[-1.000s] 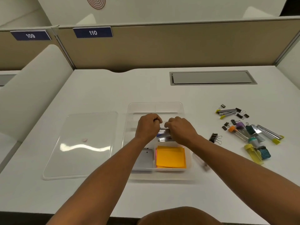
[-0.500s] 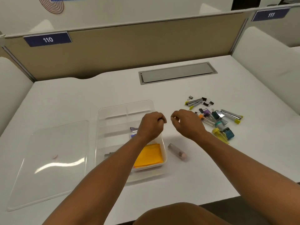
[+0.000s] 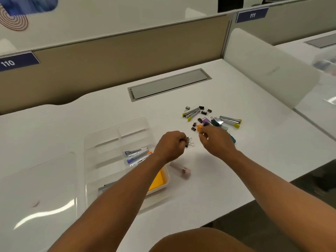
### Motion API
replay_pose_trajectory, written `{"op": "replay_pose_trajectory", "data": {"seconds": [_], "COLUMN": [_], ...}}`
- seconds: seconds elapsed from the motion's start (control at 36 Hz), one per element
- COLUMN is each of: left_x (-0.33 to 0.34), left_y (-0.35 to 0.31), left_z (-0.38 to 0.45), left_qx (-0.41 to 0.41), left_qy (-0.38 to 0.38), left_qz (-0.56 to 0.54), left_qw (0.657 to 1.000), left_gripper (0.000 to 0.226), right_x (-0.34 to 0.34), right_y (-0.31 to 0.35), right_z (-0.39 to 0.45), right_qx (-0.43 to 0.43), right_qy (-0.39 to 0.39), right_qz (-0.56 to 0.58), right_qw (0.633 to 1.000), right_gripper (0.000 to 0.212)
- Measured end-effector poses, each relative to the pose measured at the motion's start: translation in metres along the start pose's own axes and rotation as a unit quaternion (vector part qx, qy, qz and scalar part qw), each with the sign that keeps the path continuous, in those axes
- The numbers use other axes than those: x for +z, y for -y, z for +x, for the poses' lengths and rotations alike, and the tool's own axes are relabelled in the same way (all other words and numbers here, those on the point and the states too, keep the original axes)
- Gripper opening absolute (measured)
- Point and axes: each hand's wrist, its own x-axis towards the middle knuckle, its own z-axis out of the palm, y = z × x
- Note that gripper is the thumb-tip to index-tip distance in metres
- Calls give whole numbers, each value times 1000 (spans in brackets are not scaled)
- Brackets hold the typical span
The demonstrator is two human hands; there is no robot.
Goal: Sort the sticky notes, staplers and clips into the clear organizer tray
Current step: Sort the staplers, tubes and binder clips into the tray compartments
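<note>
- Both hands have left the tray and crossed right toward the loose pile since a second ago; camera swung right too.
- Clear organizer tray (image 3: 116,135) sits near-left on the desk (image 3: 254,160): yellow sticky notes (image 3: 158,180) in the near compartment, a few staplers (image 3: 138,155) in the middle one. Its lid (image 3: 36,188) lies to the left.
- Pink-capped stapler (image 3: 181,170) lies alone just right of the tray.
- Left hand (image 3: 171,145) curled, pinching a black binder clip (image 3: 189,141).
- Right hand (image 3: 214,140) fingers curled, pinching an orange-tipped item (image 3: 199,127) at the pile's near edge; what it is, can't tell.
- Remaining pile (image 3: 212,117) of clips and staplers beyond, well apart from the tray.
- Risk: tangled clip handles could drag neighbours along when lifted; a shallow pinch could let the binder clip drop short of the tray.
- Readable: divider labels "110" (image 3: 8,63) and "111" (image 3: 252,15).
</note>
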Motion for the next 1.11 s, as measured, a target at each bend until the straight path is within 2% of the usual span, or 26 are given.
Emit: {"op": "replay_pose_trajectory", "data": {"seconds": [0.19, 0.44, 0.64, 0.78, 0.89, 0.94, 1.03, 1.11], "left_x": [13, 38, 55, 61, 62, 64, 65, 68], "left_y": [-5, -20, -21, -19, -14, -11, -8, -5], "left_z": [22, 60, 94, 120, 141, 150, 160, 166], "left_qx": [-10, -33, -70, -84, -112, -134, -153, -163], "left_qy": [-18, -41, -82, -86, -76, -71, -70, -53], "left_qz": [-16, -32, -28, 35, 78, 83, 75, 99], "left_qw": [1000, 998, 994, 992, 988, 985, 983, 980], "left_gripper": [24, 24, 27, 34, 39, 41, 44, 43], "right_x": [-3, -12, -10, -10, -8, -7, -3, 2], "right_y": [-32, -83, -120, -138, -148, -150, -155, -161], "right_z": [8, 36, 60, 76, 87, 90, 92, 96], "right_qx": [77, 127, 110, 102, 100, 107, 110, 104], "right_qy": [-8, -17, 4, 76, 122, 138, 134, 105], "right_qz": [-19, -11, -52, -87, -104, -92, -80, -77], "right_qw": [997, 992, 993, 988, 982, 980, 982, 986], "right_gripper": [21, 27, 32, 38, 31, 35, 37, 26]}}
